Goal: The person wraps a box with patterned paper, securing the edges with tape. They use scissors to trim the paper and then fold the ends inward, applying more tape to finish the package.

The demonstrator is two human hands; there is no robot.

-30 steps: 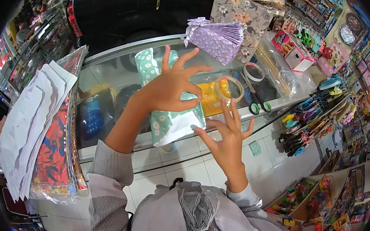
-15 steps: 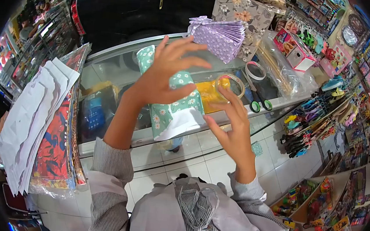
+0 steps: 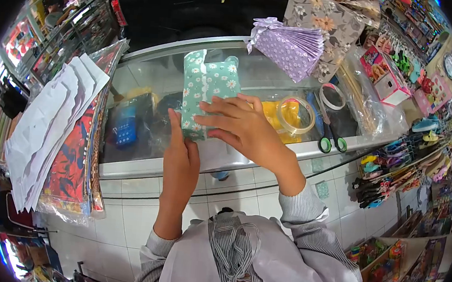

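A parcel wrapped in green daisy-print paper (image 3: 209, 83) lies on the glass counter top (image 3: 145, 80), with its near end toward me. My left hand (image 3: 180, 161) presses its fingers against the parcel's near left edge. My right hand (image 3: 240, 126) lies across the near end from the right, fingers spread over the paper. Between them the two hands clasp that end, and the fold under them is hidden.
A clear tape roll (image 3: 295, 115) sits just right of my right hand, then green-handled scissors (image 3: 328, 136) and a second tape roll (image 3: 333, 96). A purple pleated gift (image 3: 290, 47) stands behind. Stacked white paper (image 3: 44, 125) and wrapping sheets (image 3: 70, 167) lie on the left.
Both hands were raised with spread fingers above the parcel; they have come down onto its near end. The white paper flap that stuck out is now covered.
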